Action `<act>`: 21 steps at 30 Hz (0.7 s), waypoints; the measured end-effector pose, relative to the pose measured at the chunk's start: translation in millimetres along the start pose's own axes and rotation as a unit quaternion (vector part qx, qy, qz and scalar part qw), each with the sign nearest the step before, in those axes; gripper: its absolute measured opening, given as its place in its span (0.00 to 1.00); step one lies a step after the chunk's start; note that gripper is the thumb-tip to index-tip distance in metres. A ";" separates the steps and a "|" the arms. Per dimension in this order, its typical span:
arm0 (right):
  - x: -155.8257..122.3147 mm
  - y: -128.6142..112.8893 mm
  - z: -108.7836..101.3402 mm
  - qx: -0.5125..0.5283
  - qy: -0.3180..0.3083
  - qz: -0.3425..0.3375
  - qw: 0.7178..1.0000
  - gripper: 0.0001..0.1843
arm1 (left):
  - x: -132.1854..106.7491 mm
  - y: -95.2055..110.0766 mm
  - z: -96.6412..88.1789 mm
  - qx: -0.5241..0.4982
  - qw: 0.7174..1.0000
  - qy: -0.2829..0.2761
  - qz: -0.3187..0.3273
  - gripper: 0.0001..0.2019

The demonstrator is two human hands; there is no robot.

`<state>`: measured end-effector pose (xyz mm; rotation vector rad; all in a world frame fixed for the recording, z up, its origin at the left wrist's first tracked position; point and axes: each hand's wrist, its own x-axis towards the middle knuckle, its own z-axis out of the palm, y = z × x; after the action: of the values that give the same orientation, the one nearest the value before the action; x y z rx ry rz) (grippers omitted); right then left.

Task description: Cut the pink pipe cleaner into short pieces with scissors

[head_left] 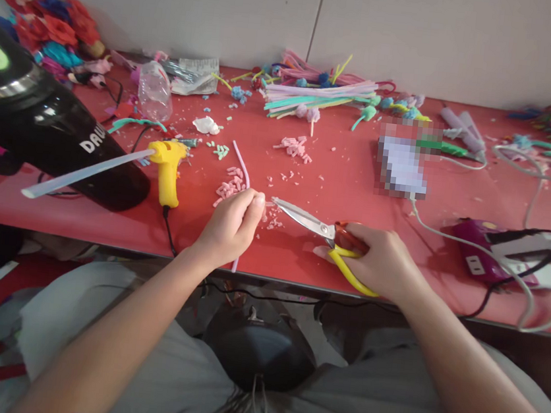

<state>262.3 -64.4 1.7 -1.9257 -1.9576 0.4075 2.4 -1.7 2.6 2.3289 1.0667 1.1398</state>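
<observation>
My left hand [231, 225] is closed around a thin pink pipe cleaner [241, 161], which runs from beyond my fingers up the red table [338, 180] and pokes out below my fist. My right hand [382, 262] grips yellow-handled scissors [314, 225] with the blades together, their tips pointing left toward my left hand. Small cut pink pieces [229, 187] lie scattered on the table just behind my left hand.
A yellow glue gun [168, 166] with a long clear glue stick stands to the left, beside a black appliance [40, 127]. A bundle of coloured pipe cleaners [318, 92] lies at the back. A purple power strip [486, 254] and cables sit at right.
</observation>
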 end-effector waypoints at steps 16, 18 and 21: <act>3.1 0.2 0.2 -0.007 -0.011 0.012 1.000 0.35 | 0.8 0.3 0.4 -0.004 1.000 0.004 0.009 0.15; 2.8 -0.1 0.1 -0.004 -0.010 0.013 1.000 0.35 | 1.0 0.1 0.5 -0.003 1.000 0.004 0.009 0.15; 1.1 -0.4 -1.0 0.003 -0.012 0.010 1.000 0.33 | 1.5 -0.6 1.1 -0.001 1.000 0.009 0.014 0.16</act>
<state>262.4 -63.4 2.8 -1.9473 -1.9505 0.4446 3.5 -0.1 2.4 2.3440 1.0420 1.1749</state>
